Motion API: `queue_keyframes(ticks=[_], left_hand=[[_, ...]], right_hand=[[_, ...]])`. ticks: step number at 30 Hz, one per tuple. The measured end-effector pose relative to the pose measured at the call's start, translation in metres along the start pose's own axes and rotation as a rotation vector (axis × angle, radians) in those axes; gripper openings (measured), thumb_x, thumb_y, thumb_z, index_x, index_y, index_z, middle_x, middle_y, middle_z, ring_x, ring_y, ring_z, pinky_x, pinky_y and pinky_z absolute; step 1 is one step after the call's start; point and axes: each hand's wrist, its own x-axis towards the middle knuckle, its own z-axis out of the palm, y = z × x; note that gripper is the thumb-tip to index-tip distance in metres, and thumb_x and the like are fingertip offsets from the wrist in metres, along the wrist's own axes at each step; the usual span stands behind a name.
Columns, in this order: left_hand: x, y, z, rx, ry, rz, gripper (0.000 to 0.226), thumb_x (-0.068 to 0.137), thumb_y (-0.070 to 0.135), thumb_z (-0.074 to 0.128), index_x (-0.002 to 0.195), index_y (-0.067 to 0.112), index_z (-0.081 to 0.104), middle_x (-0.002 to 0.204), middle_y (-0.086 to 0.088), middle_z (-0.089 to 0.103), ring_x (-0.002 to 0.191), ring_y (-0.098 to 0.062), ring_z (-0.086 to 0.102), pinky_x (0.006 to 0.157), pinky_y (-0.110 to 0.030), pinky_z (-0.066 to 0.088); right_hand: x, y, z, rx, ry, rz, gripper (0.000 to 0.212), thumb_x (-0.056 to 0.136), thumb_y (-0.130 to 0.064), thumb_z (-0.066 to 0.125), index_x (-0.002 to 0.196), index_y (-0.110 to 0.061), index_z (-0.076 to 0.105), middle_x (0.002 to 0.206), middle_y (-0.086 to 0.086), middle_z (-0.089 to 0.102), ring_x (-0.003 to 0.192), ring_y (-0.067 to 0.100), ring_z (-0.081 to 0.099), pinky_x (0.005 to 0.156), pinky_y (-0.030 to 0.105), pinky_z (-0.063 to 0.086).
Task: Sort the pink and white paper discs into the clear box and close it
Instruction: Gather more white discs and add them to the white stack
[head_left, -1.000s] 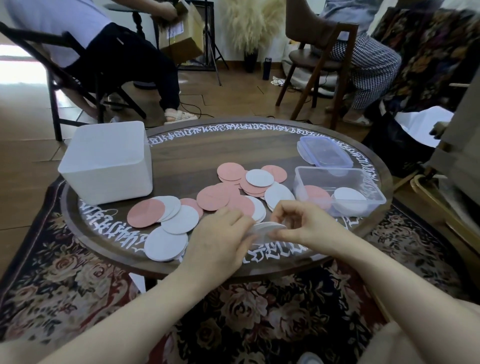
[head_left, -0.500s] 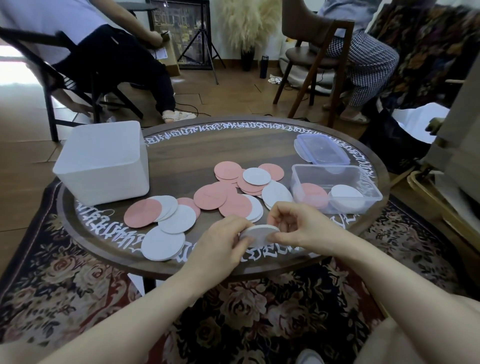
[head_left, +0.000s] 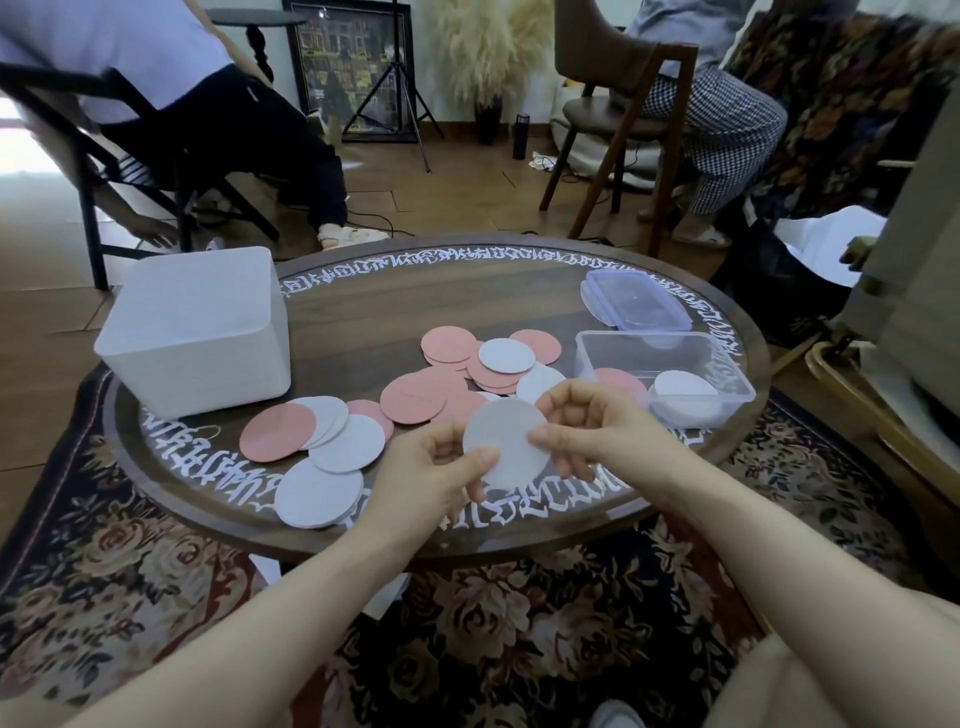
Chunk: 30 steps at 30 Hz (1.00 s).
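Lifted and tilted face-up since a second ago, the white disc (head_left: 506, 443) is pinched by both hands, left (head_left: 426, 475) and right (head_left: 582, 431), with the clear box (head_left: 665, 382) at two o'clock on the tabletop (head_left: 415, 301).

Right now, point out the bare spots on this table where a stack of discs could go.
Bare wood lies on the far half of the table, between the white bin and the lid. A smaller patch sits along the left rim in front of the bin. The middle, from the loose discs to the clear box, is crowded.

pink and white discs (head_left: 415, 397), clear box (head_left: 670, 376), dark floral rug (head_left: 519, 623), white-lettered brown table (head_left: 395, 306)
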Motion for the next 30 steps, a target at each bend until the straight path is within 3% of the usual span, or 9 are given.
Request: queue_keyframes(ticks=[4,7,10,13,17,22,30], left_hand=[[0.001,0.001,-0.003,0.133,-0.061,0.078,0.013,0.085,0.011,0.068,0.096,0.017,0.067,0.076,-0.001,0.067,0.065,-0.009,0.058,0.055,-0.014,0.044],[0.007,-0.006,-0.021,0.791,-0.053,0.273,0.025,0.084,0.034,0.062,0.108,0.027,0.062,0.096,0.012,0.065,0.089,-0.007,0.056,0.08,-0.022,0.045],[0.011,-0.01,-0.038,1.202,-0.074,0.376,0.042,0.079,0.042,0.05,0.118,0.029,0.058,0.111,0.011,0.057,0.109,-0.014,0.049,0.088,-0.029,0.034],[0.013,-0.013,-0.041,1.257,-0.132,0.316,0.044,0.083,0.046,0.053,0.125,0.032,0.051,0.122,0.012,0.049,0.118,-0.011,0.043,0.092,-0.028,0.029],[0.014,-0.015,-0.039,1.25,-0.147,0.307,0.043,0.084,0.043,0.059,0.125,0.033,0.052,0.125,0.013,0.048,0.12,-0.01,0.041,0.094,-0.028,0.029],[0.014,-0.015,-0.038,1.266,-0.151,0.303,0.042,0.085,0.044,0.058,0.125,0.033,0.052,0.126,0.014,0.048,0.12,-0.01,0.042,0.094,-0.029,0.03],[0.015,-0.014,-0.037,1.286,-0.174,0.321,0.042,0.086,0.045,0.055,0.126,0.034,0.05,0.127,0.015,0.046,0.121,-0.009,0.04,0.094,-0.028,0.029]], right_hand=[[0.002,-0.011,-0.015,-0.067,0.097,0.038,0.014,0.083,-0.001,0.068,0.085,-0.012,0.059,0.06,-0.002,0.061,0.043,0.007,0.048,0.041,0.016,0.035],[0.003,-0.022,-0.055,-0.252,0.386,0.011,0.016,0.081,-0.003,0.07,0.082,-0.015,0.06,0.07,0.006,0.061,0.045,0.0,0.051,0.044,0.012,0.038],[0.002,-0.02,-0.106,-0.482,0.651,0.03,0.016,0.077,-0.009,0.075,0.088,-0.011,0.064,0.077,0.008,0.062,0.071,0.016,0.058,0.065,0.025,0.046],[0.003,-0.007,-0.138,-0.561,0.705,0.158,0.016,0.075,-0.012,0.077,0.087,-0.011,0.066,0.081,0.008,0.065,0.081,0.023,0.06,0.078,0.038,0.049],[0.012,0.01,-0.15,-0.619,0.667,0.233,0.015,0.072,-0.015,0.078,0.081,-0.014,0.066,0.076,0.003,0.062,0.079,0.024,0.058,0.071,0.035,0.045],[0.022,0.017,-0.15,-0.826,0.663,0.308,0.013,0.073,-0.021,0.074,0.08,-0.023,0.063,0.086,0.001,0.065,0.087,0.026,0.061,0.078,0.041,0.051],[0.031,0.023,-0.142,-1.155,0.7,0.369,0.016,0.078,-0.018,0.061,0.093,-0.022,0.063,0.102,0.01,0.066,0.096,0.034,0.059,0.075,0.035,0.043]])
